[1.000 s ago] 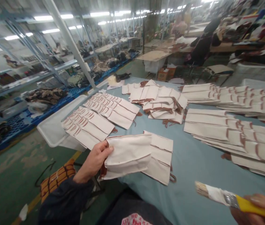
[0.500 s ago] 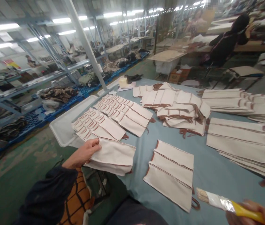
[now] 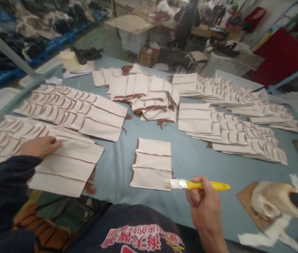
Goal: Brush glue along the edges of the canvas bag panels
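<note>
My left hand (image 3: 41, 146) is closed at the upper edge of a cream fabric panel (image 3: 69, 160) with brown seams, which lies on the front end of the left overlapping row and juts past the table edge. Its fingertips are partly hidden. My right hand (image 3: 204, 200) grips the yellow handle of a flat paintbrush (image 3: 193, 185), held level. The pale bristles are over the lower right corner of a single cream panel (image 3: 152, 161) in the middle of the table; whether they touch it I cannot tell.
Overlapping fabric panels lie in rows at left (image 3: 103, 119) and right (image 3: 195, 119), with a loose pile (image 3: 130, 84) at the back. Near the right front a cream-smeared container (image 3: 266, 200) stands on a brown board (image 3: 246, 198). A person (image 3: 187, 24) is in the background.
My view has swung right and down. The panel in my left hand now lies spread out on the left row. My right hand has brought the brush to the middle panel's corner.
</note>
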The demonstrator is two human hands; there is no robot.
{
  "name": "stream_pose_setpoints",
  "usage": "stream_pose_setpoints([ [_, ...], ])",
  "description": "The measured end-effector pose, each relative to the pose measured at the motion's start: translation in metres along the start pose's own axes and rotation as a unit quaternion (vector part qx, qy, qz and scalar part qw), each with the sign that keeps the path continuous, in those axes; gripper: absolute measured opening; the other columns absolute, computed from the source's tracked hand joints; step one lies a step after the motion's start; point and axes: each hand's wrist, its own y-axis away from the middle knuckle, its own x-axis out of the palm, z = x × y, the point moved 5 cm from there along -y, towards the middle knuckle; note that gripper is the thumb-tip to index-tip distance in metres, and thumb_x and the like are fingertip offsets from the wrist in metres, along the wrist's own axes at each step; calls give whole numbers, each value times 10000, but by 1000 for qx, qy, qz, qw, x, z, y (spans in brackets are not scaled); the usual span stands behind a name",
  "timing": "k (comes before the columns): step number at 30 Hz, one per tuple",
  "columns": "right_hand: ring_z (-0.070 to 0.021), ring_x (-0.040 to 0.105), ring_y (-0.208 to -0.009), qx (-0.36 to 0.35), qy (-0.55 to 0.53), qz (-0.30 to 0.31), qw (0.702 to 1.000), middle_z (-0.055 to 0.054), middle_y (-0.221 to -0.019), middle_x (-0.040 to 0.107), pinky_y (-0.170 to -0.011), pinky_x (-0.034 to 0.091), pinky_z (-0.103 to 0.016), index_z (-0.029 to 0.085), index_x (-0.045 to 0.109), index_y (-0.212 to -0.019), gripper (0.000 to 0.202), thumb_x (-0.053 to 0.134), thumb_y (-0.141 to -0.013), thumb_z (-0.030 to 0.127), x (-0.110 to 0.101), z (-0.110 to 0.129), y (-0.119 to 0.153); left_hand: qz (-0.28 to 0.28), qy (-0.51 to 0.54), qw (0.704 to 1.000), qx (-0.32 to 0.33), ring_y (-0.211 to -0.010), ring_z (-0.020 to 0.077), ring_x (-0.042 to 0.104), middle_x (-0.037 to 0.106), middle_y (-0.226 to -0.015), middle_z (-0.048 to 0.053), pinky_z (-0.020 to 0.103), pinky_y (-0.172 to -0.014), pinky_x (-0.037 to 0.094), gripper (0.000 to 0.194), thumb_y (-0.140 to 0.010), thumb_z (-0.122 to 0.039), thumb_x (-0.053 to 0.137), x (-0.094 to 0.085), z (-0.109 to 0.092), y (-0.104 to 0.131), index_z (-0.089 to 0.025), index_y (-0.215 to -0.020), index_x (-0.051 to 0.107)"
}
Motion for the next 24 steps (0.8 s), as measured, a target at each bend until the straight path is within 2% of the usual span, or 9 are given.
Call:
stream_pose_setpoints([
  [3,-59,222,-373,4,-2,-15,1000,133,-432,314,-411,178,-209,201,612,-794,403,687,-861,592,-7,-16,-3,-55,-83,995,21,-1110,358,595,687,-924,92,456,-975,380,375,-905,-470,484,1,-10,21,-132,-955,637],
  [5,-60,216,-375,14,-9,-17,1000,136,-437,309,-411,178,-211,201,611,-808,411,675,-866,602,-10,-27,-8,-78,-60,994,39,-1232,425,555,695,-1171,166,535,-1021,371,467,-930,-450,458,14,-27,40,-123,-1218,625],
  [7,-61,211,-376,24,-12,-20,999,138,-439,302,-411,175,-212,201,608,-812,422,671,-859,616,-10,-36,-13,-16,30,998,57,-1199,418,599,722,-1175,170,529,-1030,411,477,-901,-426,532,47,-52,54,-121,-1253,634],
  [9,-60,212,-378,31,-10,-28,999,138,-439,305,-412,179,-213,200,608,-811,440,685,-833,633,-9,-43,-19,66,89,989,95,-1048,298,696,774,-1041,90,387,-953,509,389,-930,-422,557,94,-86,63,-158,-1192,669],
  [11,-57,214,-380,37,-7,-39,999,139,-441,313,-411,185,-210,200,606,-808,462,706,-800,651,-8,-48,-24,145,137,971,130,-943,229,731,783,-973,53,320,-873,562,295,-955,-378,604,143,-123,67,-162,-1135,695],
  [14,-57,211,-382,43,-7,-45,998,141,-450,315,-409,184,-207,203,600,-821,471,704,-798,661,-6,-53,-29,206,168,952,150,-919,204,722,745,-1072,69,392,-848,606,276,-1004,-379,645,204,-173,63,-145,-1143,689],
  [16,-58,208,-384,41,-10,-45,998,140,-457,316,-407,182,-211,203,602,-834,451,688,-820,646,-6,-54,-31,223,159,950,149,-980,220,712,717,-1158,83,425,-868,615,303,-1002,-385,663,229,-196,56,-148,-1190,677],
  [19,-60,216,-387,46,-16,-57,997,136,-458,327,-406,188,-213,201,607,-838,431,683,-829,625,-8,-58,-34,229,120,957,133,-1065,246,695,689,-1243,99,460,-916,606,338,-1000,-385,666,246,-213,45,-160,-1253,658],
  [24,-58,222,-385,67,-45,-75,994,139,-450,332,-403,184,-206,203,602,-835,444,705,-795,633,-6,-63,-42,239,52,964,103,-1115,261,681,675,-1284,108,486,-953,590,363,-995,-403,670,253,-220,40,-168,-1271,653],
])
